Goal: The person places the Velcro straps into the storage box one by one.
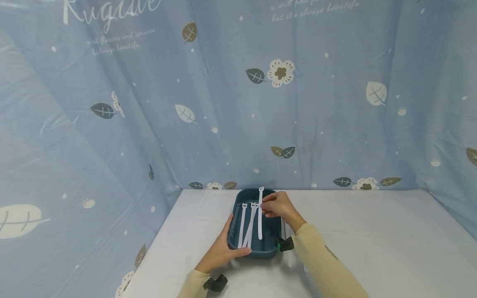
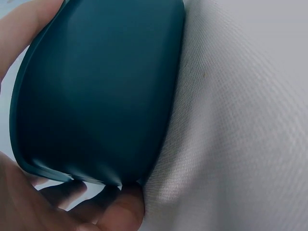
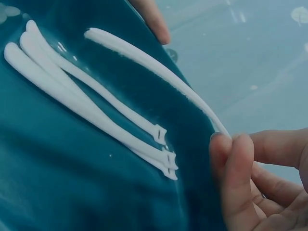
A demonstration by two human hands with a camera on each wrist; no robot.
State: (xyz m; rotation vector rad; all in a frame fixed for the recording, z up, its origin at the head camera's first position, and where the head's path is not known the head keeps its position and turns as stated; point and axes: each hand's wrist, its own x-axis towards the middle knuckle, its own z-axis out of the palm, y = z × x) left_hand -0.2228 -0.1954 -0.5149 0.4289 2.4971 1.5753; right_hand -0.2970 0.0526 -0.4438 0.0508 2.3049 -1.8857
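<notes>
A dark teal plastic bin (image 1: 270,247) stands on the table. My left hand (image 1: 220,249) grips it at the near left, thumb over the front rim; the left wrist view has its fingers (image 2: 122,209) against the outer wall. Between thumb and fingers, my right hand (image 1: 277,205) pinches a white hook-and-loop cable tie (image 1: 260,227) near its slotted head. That tie hangs over the bin, its tail bending in the right wrist view. Three more white cable ties (image 3: 91,108) lie inside, two overlapping and one alongside, their slotted heads toward the far end.
The white table (image 1: 357,236) extends to both sides of the bin. A blue printed curtain (image 1: 223,103) rises behind and along the left. Right of the bin, a thin white strip (image 1: 283,230) is partly hidden by my right wrist. Both wrists wear dark cameras.
</notes>
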